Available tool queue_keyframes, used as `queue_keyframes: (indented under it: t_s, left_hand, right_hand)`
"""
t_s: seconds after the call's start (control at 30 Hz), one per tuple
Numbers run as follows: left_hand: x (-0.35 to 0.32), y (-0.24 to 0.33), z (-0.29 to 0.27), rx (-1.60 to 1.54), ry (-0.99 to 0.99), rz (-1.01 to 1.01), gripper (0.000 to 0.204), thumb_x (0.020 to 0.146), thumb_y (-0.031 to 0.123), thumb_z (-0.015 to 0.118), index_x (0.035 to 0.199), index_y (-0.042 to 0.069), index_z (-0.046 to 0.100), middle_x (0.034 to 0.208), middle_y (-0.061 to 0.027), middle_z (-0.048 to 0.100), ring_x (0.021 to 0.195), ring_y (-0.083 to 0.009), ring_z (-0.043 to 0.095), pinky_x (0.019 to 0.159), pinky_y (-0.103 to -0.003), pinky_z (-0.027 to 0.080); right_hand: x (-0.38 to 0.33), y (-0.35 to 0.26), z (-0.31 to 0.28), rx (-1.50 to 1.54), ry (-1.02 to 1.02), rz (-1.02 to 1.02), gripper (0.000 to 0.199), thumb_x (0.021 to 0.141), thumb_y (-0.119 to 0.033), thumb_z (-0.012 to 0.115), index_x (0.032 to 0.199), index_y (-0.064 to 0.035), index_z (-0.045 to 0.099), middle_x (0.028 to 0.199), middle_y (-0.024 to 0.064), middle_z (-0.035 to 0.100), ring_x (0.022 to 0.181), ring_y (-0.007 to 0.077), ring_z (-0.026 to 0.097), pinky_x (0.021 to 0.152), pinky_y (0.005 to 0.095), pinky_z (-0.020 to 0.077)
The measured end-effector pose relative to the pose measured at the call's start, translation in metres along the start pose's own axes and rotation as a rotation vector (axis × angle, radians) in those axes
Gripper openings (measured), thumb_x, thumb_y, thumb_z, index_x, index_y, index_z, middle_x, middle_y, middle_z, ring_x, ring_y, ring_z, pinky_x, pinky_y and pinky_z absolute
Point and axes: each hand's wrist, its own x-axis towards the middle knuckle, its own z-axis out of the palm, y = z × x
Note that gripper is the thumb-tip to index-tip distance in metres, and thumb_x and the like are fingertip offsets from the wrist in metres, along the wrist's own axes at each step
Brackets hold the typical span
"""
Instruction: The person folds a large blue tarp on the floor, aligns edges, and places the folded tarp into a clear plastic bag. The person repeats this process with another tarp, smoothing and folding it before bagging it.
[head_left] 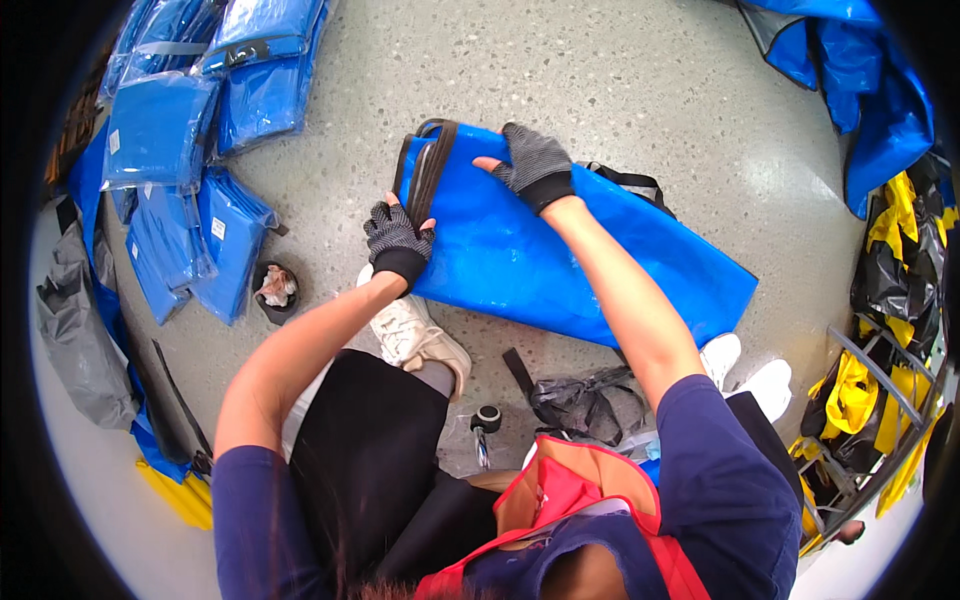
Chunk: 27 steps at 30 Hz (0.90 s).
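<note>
A folded blue tarp (560, 245) with black strap edging lies on the floor in front of me. My left hand (398, 240), in a grey-and-black fingerless glove, holds its left edge beside the dark bands, thumb on top. At the far edge, my right hand (538, 165) wears a matching glove and grips the tarp, its thumb stretched over the blue surface and its other fingertips hidden. A black strap (630, 182) sticks out beyond the far edge, right of that hand.
Several folded blue tarps in clear plastic (160, 130) are stacked at the far left. Near them stands a small dark container (275, 290) with crumpled tissue. Crumpled plastic (590, 405) lies close to me. Yellow and black material (895, 290) and a metal frame (880, 370) are at right.
</note>
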Motion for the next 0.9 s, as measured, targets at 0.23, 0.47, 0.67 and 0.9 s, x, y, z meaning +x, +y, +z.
queue_keyframes:
  t_s: [0.23,0.47,0.67,0.9]
  left_hand:
    - [0.002,-0.017,0.024,0.001,0.274,0.282,0.066,0.084,0.020,0.056,0.138,-0.003,0.026,0.122,-0.0282,0.043,0.106,-0.0436,0.044,0.093,-0.049,0.037]
    - [-0.001,-0.010,0.002,-0.007,0.181,0.249,0.059,0.082,0.015,0.056,0.134,-0.002,0.036,0.122,-0.0249,0.047,0.103,-0.0412,0.048,0.091,-0.047,0.038]
    - [-0.076,0.082,0.048,-0.043,-0.093,0.784,0.069,0.083,0.052,0.049,0.138,0.012,0.037,0.146,-0.0185,0.027,0.136,-0.0388,0.020,0.108,-0.061,0.008]
    - [-0.049,0.090,0.091,-0.182,0.170,0.859,0.061,0.084,0.041,0.053,0.137,0.013,0.040,0.143,-0.0199,0.031,0.135,-0.0403,0.021,0.108,-0.056,0.016]
  right_hand:
    - [0.016,-0.009,0.045,-0.145,0.088,-0.096,0.058,0.069,-0.056,0.066,0.101,-0.0082,0.060,0.092,0.0153,0.065,0.085,0.0311,0.063,0.074,0.0421,0.0486]
    - [0.068,-0.044,0.040,-0.131,-0.310,-1.144,0.101,0.050,-0.047,0.080,0.136,-0.0116,0.040,0.135,0.0153,0.042,0.129,0.0326,0.036,0.110,0.0517,0.0178]
    - [0.094,-0.108,0.034,-0.561,-0.844,-1.074,0.092,0.044,-0.040,0.086,0.121,-0.0065,0.050,0.100,0.0160,0.065,0.098,0.0349,0.060,0.083,0.0431,0.0455]
    - [0.050,-0.104,0.013,-0.568,-0.730,-1.234,0.023,0.082,-0.020,0.053,0.088,-0.0064,0.071,0.092,0.0153,0.068,0.082,0.0318,0.065,0.073,0.0432,0.0498]
